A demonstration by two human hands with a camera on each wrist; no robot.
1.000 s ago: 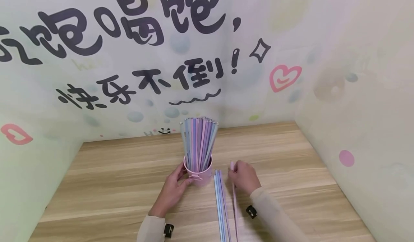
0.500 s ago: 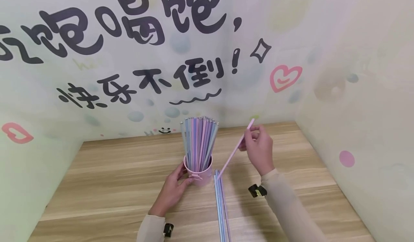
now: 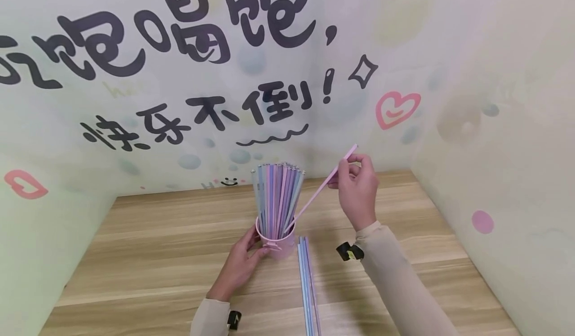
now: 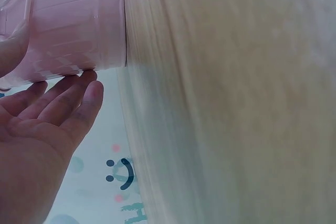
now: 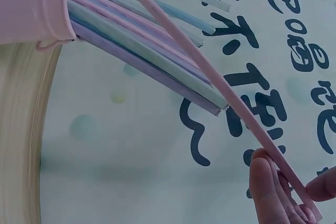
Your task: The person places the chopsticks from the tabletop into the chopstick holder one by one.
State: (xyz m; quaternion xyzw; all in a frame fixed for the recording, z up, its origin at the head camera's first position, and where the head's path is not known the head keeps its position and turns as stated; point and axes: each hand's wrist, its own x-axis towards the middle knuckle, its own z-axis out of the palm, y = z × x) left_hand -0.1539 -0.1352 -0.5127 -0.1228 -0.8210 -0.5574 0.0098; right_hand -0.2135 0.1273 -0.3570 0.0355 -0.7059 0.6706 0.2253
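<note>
A small pink bucket (image 3: 277,248) stands on the table, packed with upright pastel sticks (image 3: 275,196) in blue, pink and purple. My left hand (image 3: 240,262) holds it from the left, thumb by the front handle and fingertips against the wall (image 4: 63,40). Between thumb and fingers, my right hand (image 3: 359,188) pinches a long thin pink stick (image 3: 321,188) near its upper end. That stick slants down leftward, its lower end at the right side of the bucket's rim. In the right wrist view, the pink stick (image 5: 210,77) crosses in front of the bundle.
Several blue and purple sticks (image 3: 307,286) lie side by side on the wooden table (image 3: 179,256), just right of the bucket and toward me. Behind the table rises a printed wall (image 3: 202,141) with large dark lettering; another wall (image 3: 503,151) bounds the right side.
My right hand has lifted the pink stick from beside the loose ones, then moved it up and over so its lower end reaches the bucket. The left hand and bucket have stayed put.
</note>
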